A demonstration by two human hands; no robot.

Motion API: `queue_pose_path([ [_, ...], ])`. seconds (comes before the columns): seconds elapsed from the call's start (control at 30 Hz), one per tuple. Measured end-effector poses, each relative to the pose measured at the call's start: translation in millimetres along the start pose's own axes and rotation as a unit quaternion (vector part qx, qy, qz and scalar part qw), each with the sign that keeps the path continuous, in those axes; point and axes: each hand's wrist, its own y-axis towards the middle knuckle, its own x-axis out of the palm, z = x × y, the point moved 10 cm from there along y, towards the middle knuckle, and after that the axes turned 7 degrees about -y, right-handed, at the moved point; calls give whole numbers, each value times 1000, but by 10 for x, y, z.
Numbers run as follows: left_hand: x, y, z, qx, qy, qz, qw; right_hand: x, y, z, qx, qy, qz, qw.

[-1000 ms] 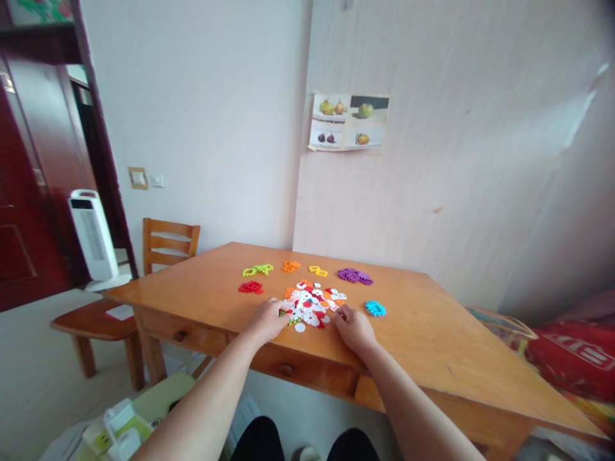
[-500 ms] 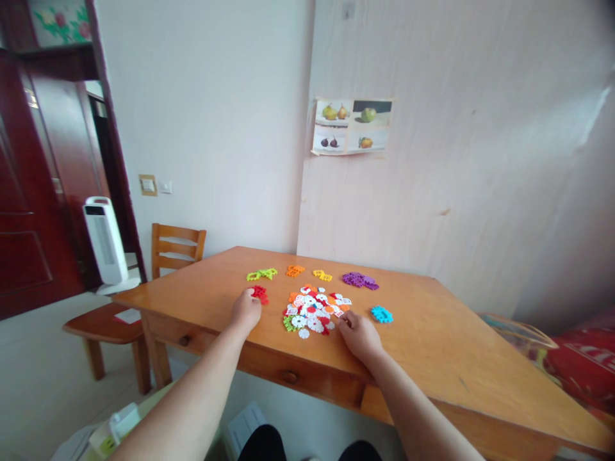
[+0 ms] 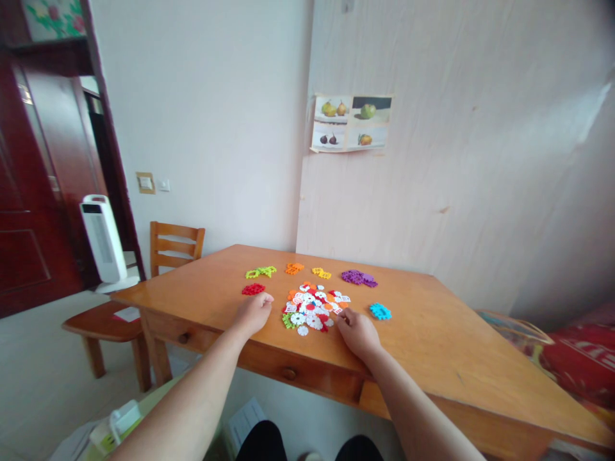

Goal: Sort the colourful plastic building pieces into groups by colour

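Observation:
A mixed pile of small plastic building pieces, mostly white, red and orange discs and squares, lies on the wooden table. To its left is my left hand, fingers curled together, nothing showing in them. Just behind that hand sits a small group of red toothed pieces. My right hand rests at the pile's right edge, thumb and fingers drawn together by a white and red square piece. Whatever its fingertips may hold is hidden.
Sorted groups line the table's far side: lime green pieces, orange pieces, yellow pieces and purple pieces. Blue pieces lie to the right. A wooden chair stands beyond the table's left end.
My left hand has moved right, away from the red pieces and towards the pile, leaving the red group in full view. The right hand has barely moved.

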Motion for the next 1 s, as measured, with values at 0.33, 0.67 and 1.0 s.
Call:
queue_pose_path([
  [0.33, 161, -123, 469, 76, 84, -63, 992, 5, 1, -3, 0, 1, 2, 1000],
  [0.67, 162, -57, 488, 40, 94, -36, 994, -4, -4, -22, -1, -2, 3, 1000],
  [1.0, 255, 60, 401, 8, 51, -41, 998, 2, -8, -28, -5, -5, 6, 1000],
])
